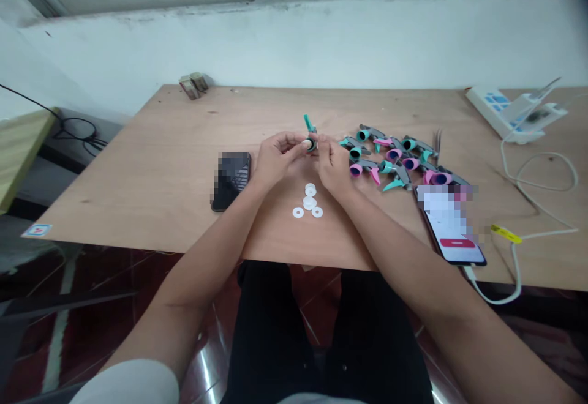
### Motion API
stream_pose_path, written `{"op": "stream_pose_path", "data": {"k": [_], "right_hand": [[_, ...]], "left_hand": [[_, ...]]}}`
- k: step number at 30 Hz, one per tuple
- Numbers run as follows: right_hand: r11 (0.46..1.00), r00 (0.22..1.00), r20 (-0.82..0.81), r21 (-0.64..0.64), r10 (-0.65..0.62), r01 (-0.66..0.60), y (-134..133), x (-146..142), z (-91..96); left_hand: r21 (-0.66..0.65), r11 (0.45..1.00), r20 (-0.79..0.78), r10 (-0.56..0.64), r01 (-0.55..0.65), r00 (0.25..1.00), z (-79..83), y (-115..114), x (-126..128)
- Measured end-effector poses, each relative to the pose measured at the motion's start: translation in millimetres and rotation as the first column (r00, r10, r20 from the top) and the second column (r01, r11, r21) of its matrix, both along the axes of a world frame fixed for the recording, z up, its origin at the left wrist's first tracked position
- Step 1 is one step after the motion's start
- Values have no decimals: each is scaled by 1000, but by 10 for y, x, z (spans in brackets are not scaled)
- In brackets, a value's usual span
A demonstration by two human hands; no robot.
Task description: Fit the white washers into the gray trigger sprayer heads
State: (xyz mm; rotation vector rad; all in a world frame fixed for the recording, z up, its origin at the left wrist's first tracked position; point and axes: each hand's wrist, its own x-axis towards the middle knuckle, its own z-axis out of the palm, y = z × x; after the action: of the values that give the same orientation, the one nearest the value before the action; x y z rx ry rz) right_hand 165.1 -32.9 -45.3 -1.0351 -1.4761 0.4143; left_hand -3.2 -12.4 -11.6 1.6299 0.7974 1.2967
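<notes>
Spray head (311,129) pinched between left hand (278,156) and right hand (334,162), beyond the washers (309,202) from the worktop's (271,239) front edge; best steadied, collar (311,145) in view.

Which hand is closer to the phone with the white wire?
Right. The right hand is up and left of the phone; the left hand is farther left, past the right one.

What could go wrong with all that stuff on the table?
The white cable loops over the table's front edge, so a bump might tug the phone plugged into it. The little white rings lie loose between the forearms, so a nudge could scatter them. The small green-levered piece could slip from the left hand and right hand.
</notes>
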Motion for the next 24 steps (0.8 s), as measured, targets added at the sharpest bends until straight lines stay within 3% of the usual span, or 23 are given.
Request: {"op": "stream_pose_path", "data": {"k": [4, 10, 15, 20, 22, 24], "right_hand": [[995, 987, -129, 13, 97, -97, -25, -70, -50], [997, 982, -173, -21, 70, -74, -35, -80, -28], [995, 992, -123, -100, 14, -26, -20, -81, -39], [986, 982, -186, -156, 24, -54, -26, -77, -30], [982, 974, -225, -170, 36, -76, -34, -80, -19], [980, 974, -226, -181, 36, -78, -40, -83, -11]], "left_hand": [[46, 996, 27, 77, -79, 997, -47, 26, 17], [193, 964, -117, 206, -181, 972, -80, 42, -45], [118, 981, -243, 178, -153, 953, -61, -2, -43], [-12, 994, -206, 101, -106, 973, -72, -34, 9], [1, 991, -220, 128, -131, 967, -58, -55, 18], [94, 977, -262, 211, -192, 942, -27, -79, 14]]}}
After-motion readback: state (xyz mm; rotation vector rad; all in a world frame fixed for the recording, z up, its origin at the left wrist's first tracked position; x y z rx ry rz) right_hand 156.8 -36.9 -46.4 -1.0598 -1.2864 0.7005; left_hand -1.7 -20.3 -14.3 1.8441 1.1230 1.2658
